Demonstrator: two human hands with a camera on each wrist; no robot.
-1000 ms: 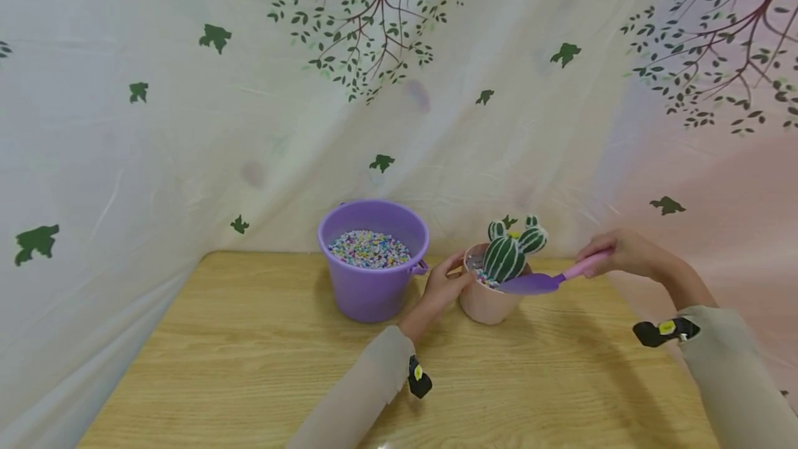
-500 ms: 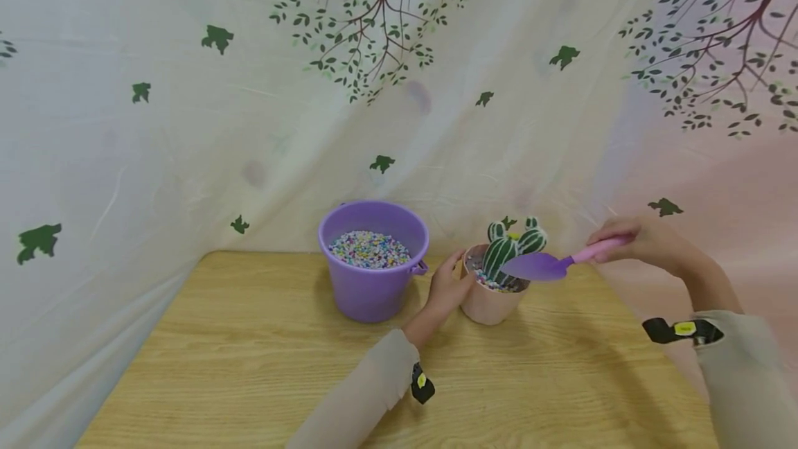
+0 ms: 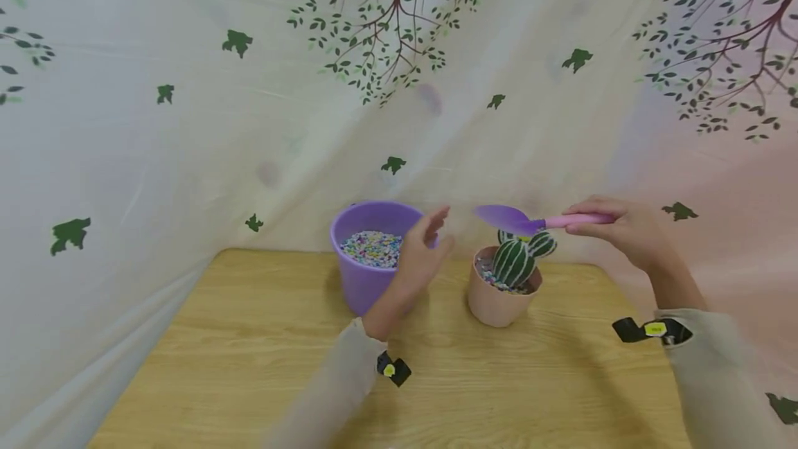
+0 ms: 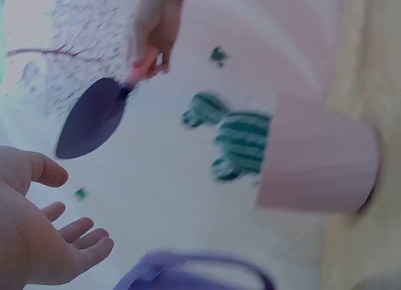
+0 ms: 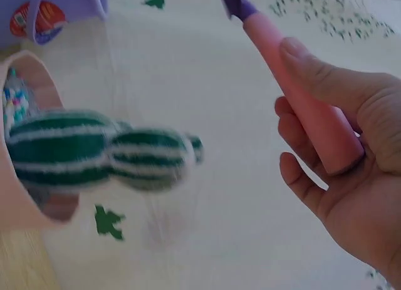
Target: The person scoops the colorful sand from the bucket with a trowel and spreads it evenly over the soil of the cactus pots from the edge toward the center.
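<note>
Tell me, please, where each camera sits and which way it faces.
Head: on the head, facing forward and down at bucket, pot and table; left hand, right hand and sleeves show.
Left wrist: on that wrist, facing the cactus and trowel, turned sideways; both hands show.
Right wrist: on that wrist, facing the trowel's handle and cactus, also sideways; only the right hand shows.
Both wrist views share pot and cactus.

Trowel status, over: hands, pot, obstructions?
Right hand grips trowel. Left hand empty. Pot upright on table, cactus inside. Left hand partly hides bucket, head view.
</note>
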